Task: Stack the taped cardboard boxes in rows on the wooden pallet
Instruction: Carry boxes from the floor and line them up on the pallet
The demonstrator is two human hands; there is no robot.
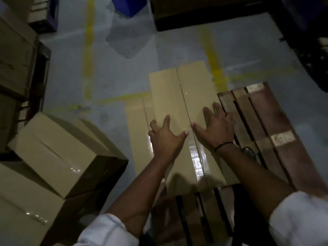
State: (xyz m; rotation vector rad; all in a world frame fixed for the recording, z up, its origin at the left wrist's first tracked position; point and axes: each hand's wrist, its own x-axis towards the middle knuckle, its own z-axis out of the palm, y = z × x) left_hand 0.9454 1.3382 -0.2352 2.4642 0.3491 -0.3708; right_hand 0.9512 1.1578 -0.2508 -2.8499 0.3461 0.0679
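Note:
A taped cardboard box [181, 93] lies on top of another box at the left part of the wooden pallet [269, 125]. A lower box [136, 132] shows beside it on the left. My left hand [165, 137] rests on the top box's near left edge, fingers spread and bent over the side. My right hand [214, 126] lies flat on the box top, right of the tape seam, fingers spread. A black band circles my right wrist.
Several more taped boxes [58, 157] are piled at the lower left, and others stand stacked at the far left [16, 55]. Yellow floor lines [88, 50] cross the grey floor. Dark racks and a blue bin [129, 6] stand at the back.

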